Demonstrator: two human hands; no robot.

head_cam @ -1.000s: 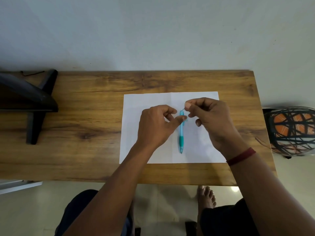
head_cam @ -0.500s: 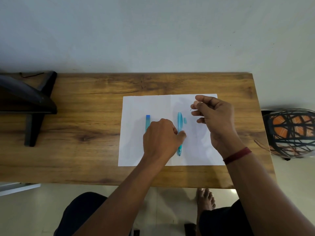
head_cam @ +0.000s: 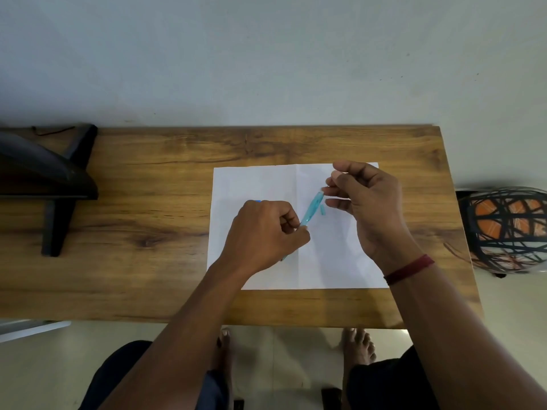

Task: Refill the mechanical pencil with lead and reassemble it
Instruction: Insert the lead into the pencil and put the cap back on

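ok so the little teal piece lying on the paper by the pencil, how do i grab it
Pinch the teal piece across its short width, thumb and forefinger on its long sides, coming straight down. It lies flat on the paper, its length running roughly away from you, right of the pencil in the left hand. The right hand is nearest.

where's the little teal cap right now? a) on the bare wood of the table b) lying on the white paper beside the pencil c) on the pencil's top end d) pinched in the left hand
b: the teal cap lies loose on the white paper, just right of the tilted mechanical pencil that the left hand grips.
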